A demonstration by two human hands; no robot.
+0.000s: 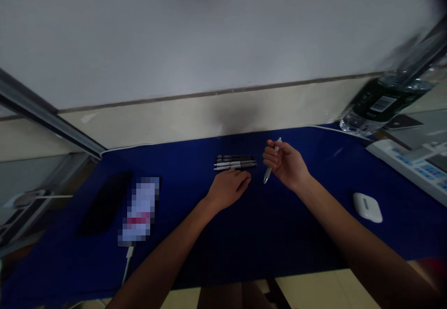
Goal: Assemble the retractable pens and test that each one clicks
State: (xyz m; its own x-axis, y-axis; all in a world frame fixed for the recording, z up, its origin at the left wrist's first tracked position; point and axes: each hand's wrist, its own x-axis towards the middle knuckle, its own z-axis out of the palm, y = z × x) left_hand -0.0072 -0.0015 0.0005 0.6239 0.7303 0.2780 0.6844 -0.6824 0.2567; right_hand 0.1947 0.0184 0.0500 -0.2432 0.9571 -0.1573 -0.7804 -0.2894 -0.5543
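1. The right hand [285, 163] is raised over the tabletop [188, 155], its grip closed around a white-and-grey pen [267, 175]; the pen slants, its metal tip pointing near and left.
2. The left hand [227, 188] lies palm down at the near side of a row of pens [237, 163]. Its palm is hidden, so I cannot tell whether its grip is spread or pressed together, nor whether it touches the nearest pen.
3. The row sits left of the held pen, dark pens on the far side and lighter ones on the near side, close together.
4. The left hand and forearm stand in the way on the near side of the row; the right forearm crosses between it and a white earbud case [368, 207].
5. On the left, a phone [139, 211] with a blurred screen has a white cable [130, 252] at its near end, with a dark flat object [106, 204] beside it.
6. Far right stand a bottle [377, 101] and, nearer, a white device with blue buttons [415, 164].
7. A wall [223, 43] closes off the far side.
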